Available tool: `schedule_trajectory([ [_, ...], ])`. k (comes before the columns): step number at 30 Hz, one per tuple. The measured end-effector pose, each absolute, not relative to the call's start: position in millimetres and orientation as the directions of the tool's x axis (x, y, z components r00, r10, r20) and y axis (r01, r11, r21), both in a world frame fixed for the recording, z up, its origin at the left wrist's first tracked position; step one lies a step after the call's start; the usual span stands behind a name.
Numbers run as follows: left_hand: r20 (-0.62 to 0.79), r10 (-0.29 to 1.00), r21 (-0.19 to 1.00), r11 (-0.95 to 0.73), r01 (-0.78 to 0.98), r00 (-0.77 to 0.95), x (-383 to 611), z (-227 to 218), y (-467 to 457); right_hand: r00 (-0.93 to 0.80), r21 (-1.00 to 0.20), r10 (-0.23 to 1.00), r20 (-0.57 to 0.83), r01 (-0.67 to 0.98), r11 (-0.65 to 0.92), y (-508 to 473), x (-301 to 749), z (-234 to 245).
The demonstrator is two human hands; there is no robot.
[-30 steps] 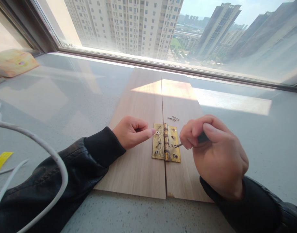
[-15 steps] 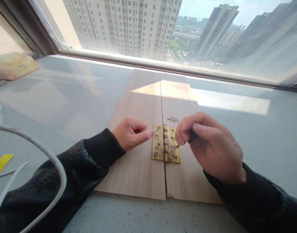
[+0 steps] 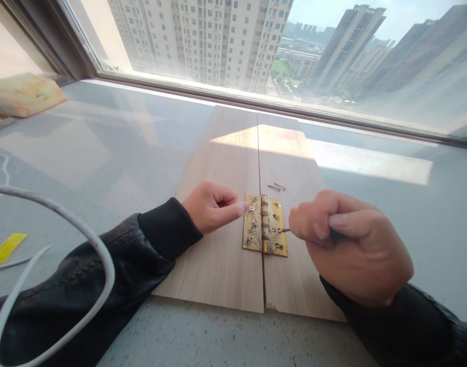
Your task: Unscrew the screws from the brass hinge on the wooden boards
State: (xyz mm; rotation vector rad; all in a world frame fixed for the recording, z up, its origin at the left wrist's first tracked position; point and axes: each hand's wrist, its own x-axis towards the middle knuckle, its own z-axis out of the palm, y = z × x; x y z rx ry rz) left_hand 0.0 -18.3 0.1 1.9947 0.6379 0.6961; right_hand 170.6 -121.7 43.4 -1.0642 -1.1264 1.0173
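Butt hinge (image 3: 265, 224), brass-coloured, scuffed: in the head view, lay opened flat across the seam between two wood-grain boards (image 3: 221, 270). Left hand (image 3: 212, 206): fingers curled, thumb tip at the left leaf's edge; whether thumb and fingers met could not be told. Right hand (image 3: 355, 244): was wrapped around a screwdriver (image 3: 286, 230), handle mostly hidden, shaft reaching the right leaf. Loose screws (image 3: 279, 187), two: lay on the right-hand board, just beyond the hinge.

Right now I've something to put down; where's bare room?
Bare counter lies right of the boards, past the right hand, and left of them, between packet and left sleeve. Crowded: around the hinge, with the left hand and loose screws.
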Motion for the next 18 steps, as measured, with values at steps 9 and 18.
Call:
schedule_trajectory([
  [9,0.227,0.659,0.870,-0.468,0.155,0.717,0.1,-1.3,-17.6,-0.124,-0.975,0.987,0.103,-0.207,0.076,-114.0,186.3,51.4],
  [18,0.223,0.665,0.875,-0.460,0.154,0.713,-0.6,-0.7,-17.6,0.351,-0.962,0.902,0.251,0.196,0.191,-131.0,163.4,45.6],
])
